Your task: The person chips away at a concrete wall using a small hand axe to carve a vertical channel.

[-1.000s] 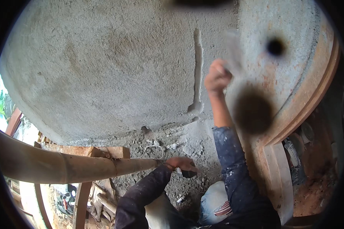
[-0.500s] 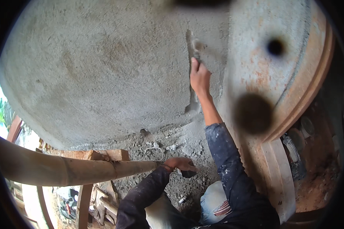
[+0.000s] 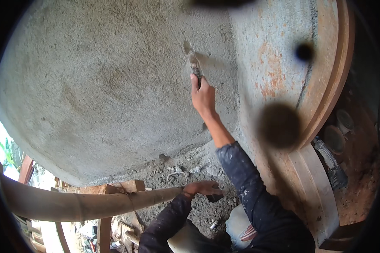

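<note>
My right hand (image 3: 203, 96) is raised against a grey, rough plastered wall (image 3: 105, 84) and grips the handle of a mortar-caked trowel (image 3: 193, 60), whose blade lies flat on the wet plaster. My left hand (image 3: 202, 188) rests lower down on the end of a thick bamboo pole (image 3: 88, 204) that runs off to the left. Both arms wear dark, paint-spattered sleeves.
A rusty, orange-stained band and curved moulding (image 3: 325, 97) border the plaster on the right. Rubble and mortar scraps (image 3: 185, 173) lie at the wall's foot. Wooden blocks and planks (image 3: 122, 187) sit beneath the pole. Dark smudges blot the lens. Footwear (image 3: 331, 162) lies at the right.
My right hand has swept left and upward along the wall with the trowel, smoothing away the vertical groove in the plaster. My left hand has stayed on the pole.
</note>
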Tool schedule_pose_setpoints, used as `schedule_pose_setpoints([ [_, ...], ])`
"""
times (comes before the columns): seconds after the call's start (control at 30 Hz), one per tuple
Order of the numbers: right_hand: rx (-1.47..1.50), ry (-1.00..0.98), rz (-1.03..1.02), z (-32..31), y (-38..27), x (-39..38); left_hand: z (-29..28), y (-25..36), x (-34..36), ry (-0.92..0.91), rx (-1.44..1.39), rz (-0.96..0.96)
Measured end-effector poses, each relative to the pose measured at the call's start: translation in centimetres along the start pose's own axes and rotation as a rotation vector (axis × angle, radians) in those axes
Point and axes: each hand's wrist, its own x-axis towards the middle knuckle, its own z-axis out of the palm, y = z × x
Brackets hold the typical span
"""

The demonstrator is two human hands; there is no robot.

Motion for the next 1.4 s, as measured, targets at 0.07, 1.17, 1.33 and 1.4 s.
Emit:
schedule_pose_setpoints([
  [0.07,0.122,-0.002,-0.133,-1.1,-3.0,-0.9,-0.1,0.6,-0.5,-0.012,-0.016,0.014],
  [1.17,-0.142,-0.016,-0.136,-0.5,-0.3,0.5,-1.4,0.9,-0.2,-0.209,-0.053,-0.108],
  [1.33,0.093,0.090,-0.288,-1.4,-3.0,-1.0,-0.3,1.4,-0.6,-0.075,-0.034,-0.032],
  [1.4,0.168,0.140,-0.684,-1.8,-3.4,-0.1,-0.6,0.8,-0.3,-0.047,-0.001,-0.019],
])
